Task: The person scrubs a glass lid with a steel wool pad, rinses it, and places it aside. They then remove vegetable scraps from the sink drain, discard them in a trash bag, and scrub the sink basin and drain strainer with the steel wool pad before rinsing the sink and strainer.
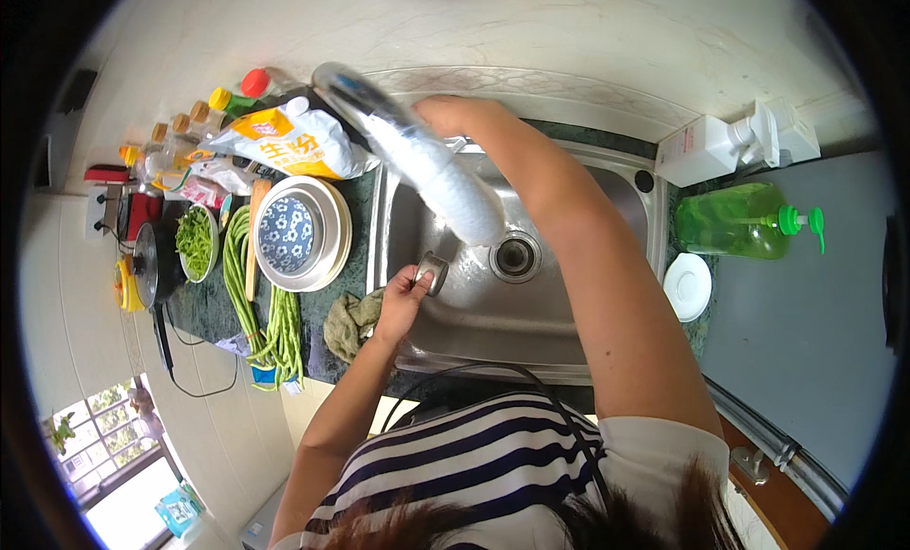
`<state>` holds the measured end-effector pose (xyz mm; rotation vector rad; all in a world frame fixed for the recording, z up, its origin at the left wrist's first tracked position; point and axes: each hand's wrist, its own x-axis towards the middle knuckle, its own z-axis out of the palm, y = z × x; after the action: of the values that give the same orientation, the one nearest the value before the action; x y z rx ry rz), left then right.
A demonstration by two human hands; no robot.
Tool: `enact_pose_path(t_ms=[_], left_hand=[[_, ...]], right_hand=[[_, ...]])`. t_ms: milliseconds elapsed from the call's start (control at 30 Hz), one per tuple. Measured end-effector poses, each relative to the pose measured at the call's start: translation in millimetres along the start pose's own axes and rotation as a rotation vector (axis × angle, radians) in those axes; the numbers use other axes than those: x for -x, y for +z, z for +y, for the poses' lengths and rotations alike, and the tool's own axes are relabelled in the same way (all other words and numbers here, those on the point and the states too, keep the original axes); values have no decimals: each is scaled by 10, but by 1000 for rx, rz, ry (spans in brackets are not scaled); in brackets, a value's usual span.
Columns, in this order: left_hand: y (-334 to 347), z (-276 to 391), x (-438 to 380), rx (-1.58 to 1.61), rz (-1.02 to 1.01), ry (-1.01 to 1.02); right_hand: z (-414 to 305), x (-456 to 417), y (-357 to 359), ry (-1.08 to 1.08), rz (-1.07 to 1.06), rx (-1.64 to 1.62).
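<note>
My left hand (404, 301) grips a small round metal cup-like piece (431, 272), possibly a drain strainer, above the left part of the stainless steel sink (490, 329). A chrome faucet spout (348, 88), its lower length covered in a white wrapping (455, 194), slants across the basin. My right hand (448, 116) reaches to the back of the sink beside the faucet. Its fingers are partly hidden behind the spout, so its grip is unclear. The round drain (515, 257) lies in the basin floor.
Left counter: a crumpled cloth (352, 326), stacked bowls (313, 230), long green beans (284, 329), a bowl of cut greens (197, 243), a starch bag (291, 144) and a lidded pan (153, 265). Right: a green pump bottle (739, 219), a white lid-like dish (687, 287) and a white spray bottle (700, 150).
</note>
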<state>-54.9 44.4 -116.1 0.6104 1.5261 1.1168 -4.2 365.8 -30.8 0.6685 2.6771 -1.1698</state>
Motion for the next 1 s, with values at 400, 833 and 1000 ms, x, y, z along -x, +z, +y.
enact_pose_path(t_ms=[400,833,1000], left_hand=[[206,45,-99,-32,-133,-14],[281,127,-177,72,-185,-10],[275,216,-83,96,-130,-4]], right_hand=[[1673,1959,330,176,850,107],[539,1702,348,-25,1167,-139],[55,1590,-519,-303,1499,526]])
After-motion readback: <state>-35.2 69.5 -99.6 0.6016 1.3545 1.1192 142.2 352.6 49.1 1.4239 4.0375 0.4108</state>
